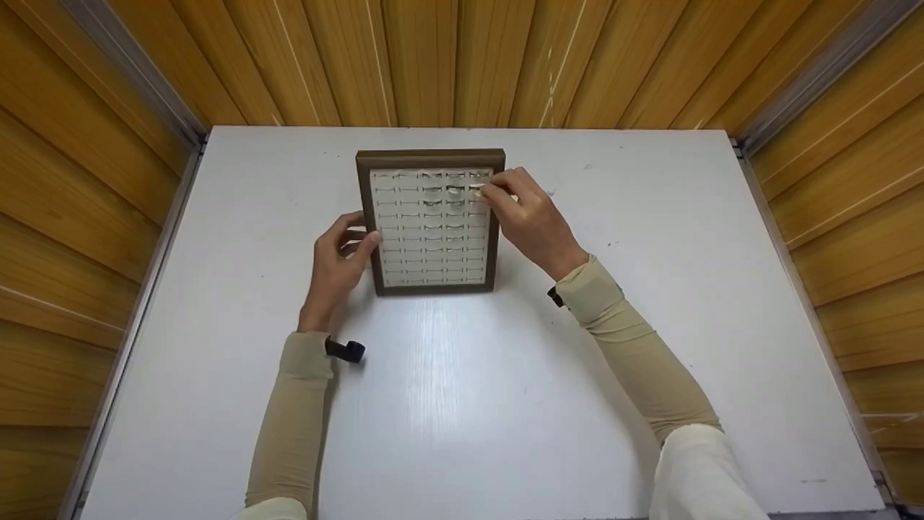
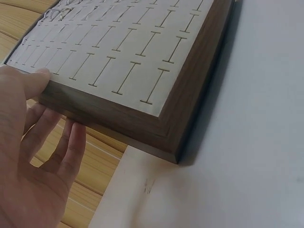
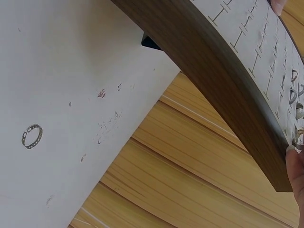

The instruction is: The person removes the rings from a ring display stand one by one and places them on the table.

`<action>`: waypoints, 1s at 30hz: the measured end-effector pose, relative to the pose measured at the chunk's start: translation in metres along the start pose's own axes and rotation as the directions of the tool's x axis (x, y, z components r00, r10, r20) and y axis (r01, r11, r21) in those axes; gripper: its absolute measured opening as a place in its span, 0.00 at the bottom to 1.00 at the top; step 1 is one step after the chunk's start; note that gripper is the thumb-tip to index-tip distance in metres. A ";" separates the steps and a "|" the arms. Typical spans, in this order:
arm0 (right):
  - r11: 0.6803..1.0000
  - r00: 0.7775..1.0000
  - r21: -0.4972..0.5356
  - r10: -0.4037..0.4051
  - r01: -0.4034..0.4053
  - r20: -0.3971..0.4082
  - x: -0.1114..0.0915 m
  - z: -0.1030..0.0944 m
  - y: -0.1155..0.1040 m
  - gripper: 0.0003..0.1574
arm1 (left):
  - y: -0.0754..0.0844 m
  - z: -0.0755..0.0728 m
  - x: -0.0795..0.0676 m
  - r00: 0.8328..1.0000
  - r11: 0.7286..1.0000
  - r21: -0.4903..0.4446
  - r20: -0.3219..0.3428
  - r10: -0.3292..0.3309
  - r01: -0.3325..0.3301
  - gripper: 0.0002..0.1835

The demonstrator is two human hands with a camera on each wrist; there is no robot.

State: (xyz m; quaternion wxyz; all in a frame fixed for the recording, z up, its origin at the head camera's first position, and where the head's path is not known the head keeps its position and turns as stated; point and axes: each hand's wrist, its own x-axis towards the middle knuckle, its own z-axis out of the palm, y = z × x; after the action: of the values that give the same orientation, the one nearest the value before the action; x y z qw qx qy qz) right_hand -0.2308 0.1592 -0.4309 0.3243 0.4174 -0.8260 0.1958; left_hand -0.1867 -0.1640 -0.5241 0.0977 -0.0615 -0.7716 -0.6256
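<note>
A ring display board (image 1: 393, 263), a pale slotted panel in a brown wooden frame, stands tilted on the table. Several silver-coloured rings (image 1: 433, 204) sit in slots toward its upper right. My left hand (image 1: 338, 256) grips the left side of the frame, thumb on the front edge and the other fingers behind, as the left wrist view also shows. With thumb and index finger my right hand (image 1: 533, 222) pinches a ring at a slot in the rightmost column, near the top. The fingertips partly hide that ring. Only the fingers' edge (image 3: 295, 168) shows in the right wrist view.
On the white table (image 1: 592, 404), a loose ring (image 3: 32, 137) lies to the board's right. Small dark marks (image 3: 108, 126) dot the surface. Wood-look panels (image 1: 426, 65) wall off the back and both sides. A dark support (image 3: 151, 42) shows behind the board.
</note>
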 end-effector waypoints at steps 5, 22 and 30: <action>1.000 1.000 0.021 0.007 -0.006 -0.021 -0.001 -0.007 0.000 0.10 | 0.001 0.001 0.001 1.000 1.000 -0.006 0.000 -0.002 0.002 0.22; 0.998 0.998 0.020 0.068 -0.067 -0.016 -0.027 -0.031 0.018 0.09 | 0.001 0.000 -0.001 1.000 1.000 0.018 -0.002 -0.008 0.008 0.22; 0.995 0.994 -0.025 0.098 -0.097 0.046 -0.048 -0.041 0.030 0.08 | 0.002 0.000 0.000 1.000 0.999 0.031 -0.003 -0.009 0.009 0.22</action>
State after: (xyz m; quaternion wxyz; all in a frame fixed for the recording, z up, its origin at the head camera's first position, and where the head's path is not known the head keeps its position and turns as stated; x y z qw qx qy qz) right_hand -0.2194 0.2276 -0.4367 0.2995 0.3773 -0.8550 0.1921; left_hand -0.1862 -0.1638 -0.5225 0.0968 -0.0557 -0.7813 -0.6141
